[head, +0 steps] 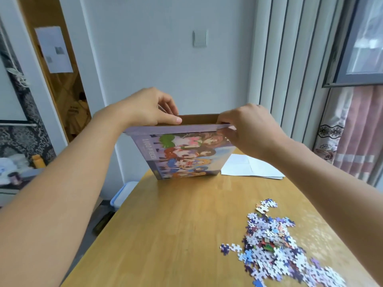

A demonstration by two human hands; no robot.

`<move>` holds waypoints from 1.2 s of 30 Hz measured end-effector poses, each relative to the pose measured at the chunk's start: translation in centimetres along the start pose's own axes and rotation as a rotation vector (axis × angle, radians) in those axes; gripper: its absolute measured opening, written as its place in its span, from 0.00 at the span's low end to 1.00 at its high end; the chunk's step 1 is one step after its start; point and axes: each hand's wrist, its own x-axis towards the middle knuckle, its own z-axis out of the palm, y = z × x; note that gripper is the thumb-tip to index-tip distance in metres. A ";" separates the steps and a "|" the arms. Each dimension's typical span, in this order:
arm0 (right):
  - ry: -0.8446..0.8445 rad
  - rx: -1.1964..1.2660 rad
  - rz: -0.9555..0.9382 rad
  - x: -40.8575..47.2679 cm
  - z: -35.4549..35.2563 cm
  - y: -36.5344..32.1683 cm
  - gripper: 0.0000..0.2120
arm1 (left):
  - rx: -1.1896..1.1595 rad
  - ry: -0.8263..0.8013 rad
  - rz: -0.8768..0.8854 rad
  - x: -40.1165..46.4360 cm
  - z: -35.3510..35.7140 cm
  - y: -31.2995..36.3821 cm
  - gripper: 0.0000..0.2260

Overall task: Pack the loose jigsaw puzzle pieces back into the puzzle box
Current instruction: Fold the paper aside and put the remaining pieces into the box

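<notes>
Left hand (148, 107) and right hand (251, 128) grip upright puzzle box (184, 154) at its top; loose pieces (275, 243) below right forearm.

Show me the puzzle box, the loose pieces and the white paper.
puzzle box (184, 154): head view, printed front face.
loose pieces (275, 245): head view, middle of pile.
white paper (248, 166): head view, sheet's middle.

Box (182, 154) behind pieces (275, 245), seemingly upright
</notes>
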 end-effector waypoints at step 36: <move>-0.641 0.690 0.777 -18.8 17.2 11.6 0.31 | 0.019 -0.483 0.202 -7.6 26.1 6.0 0.34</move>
